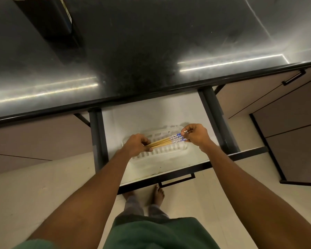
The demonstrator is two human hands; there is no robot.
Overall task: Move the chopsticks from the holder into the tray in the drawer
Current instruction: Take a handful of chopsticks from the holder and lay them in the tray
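- A small bundle of chopsticks (164,141) is held level between two hands, directly over the white tray (169,153).
- The plain wooden ends of the bundle are gripped by the left hand (136,145), with the fingers curled round them and the thumb laid underneath.
- The blue-and-white patterned ends are pinched by the right hand (196,134) between the thumb and the bent fingertips.
- Whether the chopsticks are touching the tray or are held just above it cannot be told from this view.
- The tray is seen to be slotted along its bottom and is set on the white floor of the open drawer (151,119), towards the drawer's front.
- The drawer is pulled out from under the dark, glossy countertop (151,42); a black bar handle (176,180) is fixed to its front.
- The black holder (48,20) is placed on the countertop at the far left, well apart from the drawer; its top is cut off by the edge of the picture.
- A cabinet door with a black handle (293,77) is seen at the right.
- Bare feet (159,193) are seen on the pale floor below the drawer front.
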